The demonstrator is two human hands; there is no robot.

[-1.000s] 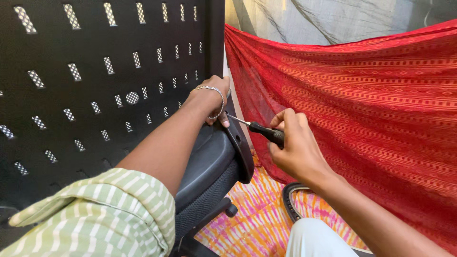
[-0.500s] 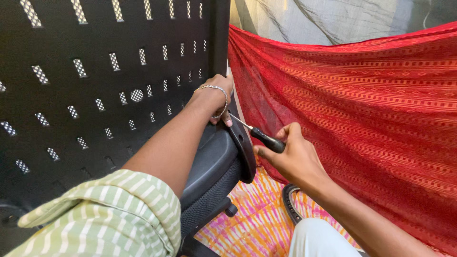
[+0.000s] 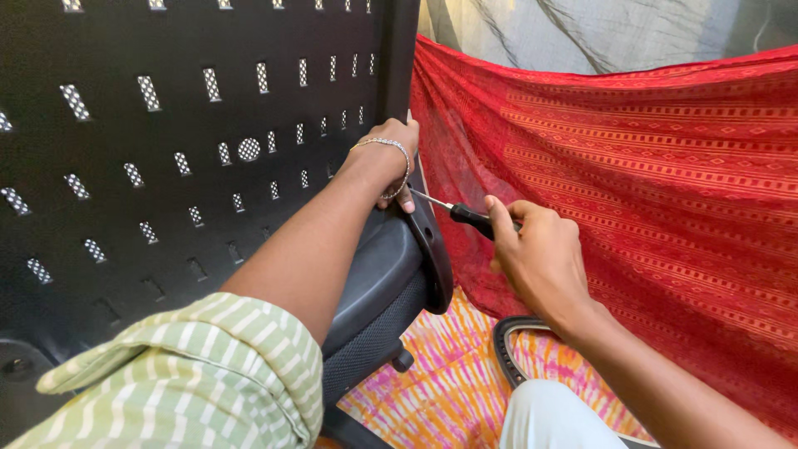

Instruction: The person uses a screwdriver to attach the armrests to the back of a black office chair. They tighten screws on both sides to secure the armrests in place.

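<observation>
Fisted around a black-handled screwdriver (image 3: 470, 219), the right hand (image 3: 536, 258) points its tip at the chair back (image 3: 166, 166) edge, which the left hand (image 3: 391, 158) grips

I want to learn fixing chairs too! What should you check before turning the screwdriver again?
1. Right hand grips the screwdriver handle: ok.
2. Left hand steadies the black chair back at its edge: ok.
3. Tip seated in a screw: cannot tell, left fingers hide it.
4. Left fingers clear of the tip: not ok, they sit right beside the shaft.
5. Loose armrest on the orange-pink cloth, away from the hands: ok.
</observation>
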